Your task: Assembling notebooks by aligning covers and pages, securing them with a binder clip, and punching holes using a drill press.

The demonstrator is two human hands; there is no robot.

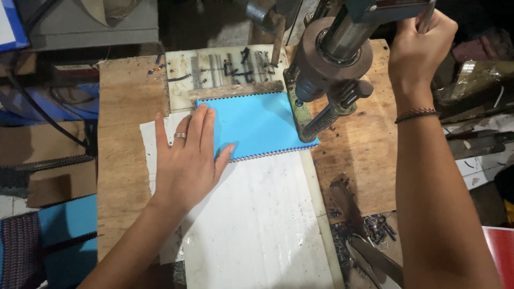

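My left hand [187, 155] lies flat, fingers spread, on the left part of a blue notebook cover [257, 126] and the white sheet [257, 219] under it. A wire spiral runs along the cover's near edge. My right hand [420, 45] is closed around the metal lever handle [425, 18] of a hand press [329, 59] standing at the cover's right end. A ring sits on my left hand and a bracelet on my right wrist.
A wooden board [126, 160] carries the press. A white perforated plate [219, 67] with black scraps lies behind the cover. More blue covers [69, 235] are stacked at lower left. Metal scraps [375, 230] and scissors lie at lower right.
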